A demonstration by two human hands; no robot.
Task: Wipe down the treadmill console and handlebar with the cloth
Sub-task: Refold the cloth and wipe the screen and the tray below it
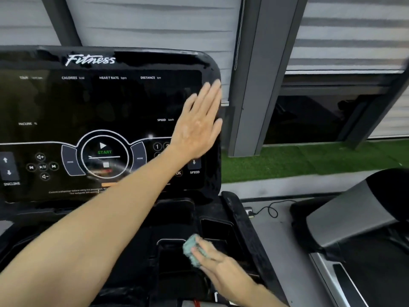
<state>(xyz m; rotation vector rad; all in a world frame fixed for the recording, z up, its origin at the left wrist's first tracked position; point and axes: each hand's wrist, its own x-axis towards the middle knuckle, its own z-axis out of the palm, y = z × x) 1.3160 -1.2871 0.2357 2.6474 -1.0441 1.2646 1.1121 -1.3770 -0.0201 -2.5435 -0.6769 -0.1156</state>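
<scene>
The black treadmill console fills the left and middle of the view, with a glossy screen, a START dial and buttons. My left hand lies flat, fingers spread, against the screen's right side near its edge. Below it, my right hand holds a small crumpled blue-green cloth and presses it onto the black tray area under the screen, beside a recessed holder. No handlebar can be made out.
A second treadmill stands to the right across a grey floor strip with a cable and plug. Green artificial turf, a grey pillar and window blinds lie behind the console.
</scene>
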